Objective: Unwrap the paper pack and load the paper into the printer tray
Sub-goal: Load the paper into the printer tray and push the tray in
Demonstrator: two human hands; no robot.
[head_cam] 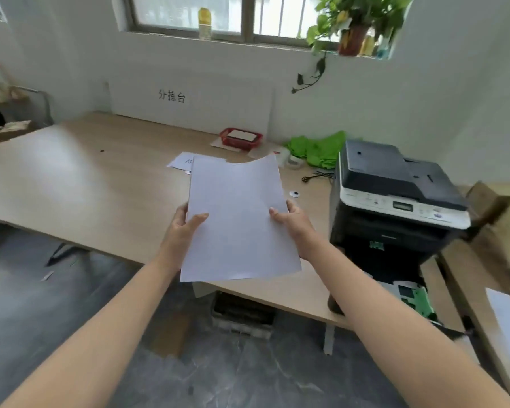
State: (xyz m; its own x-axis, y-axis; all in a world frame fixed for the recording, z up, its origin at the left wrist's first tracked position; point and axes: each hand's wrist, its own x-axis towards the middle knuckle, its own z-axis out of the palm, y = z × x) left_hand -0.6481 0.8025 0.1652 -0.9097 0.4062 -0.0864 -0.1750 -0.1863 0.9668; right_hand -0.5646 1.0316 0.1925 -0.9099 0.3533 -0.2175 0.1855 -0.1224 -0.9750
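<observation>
white board | black characters "分拣台" | printer labels unreadable

The plain white stack of paper sheets carries no print. The pale wood-grain bench is light tan. The boxy printer has a dark grey lid, a white control strip and a black body, with green parts low at its front. A red mesh plastic basket sits by crumpled bright green cloth. The stone floor is mottled grey with pale veins.
</observation>
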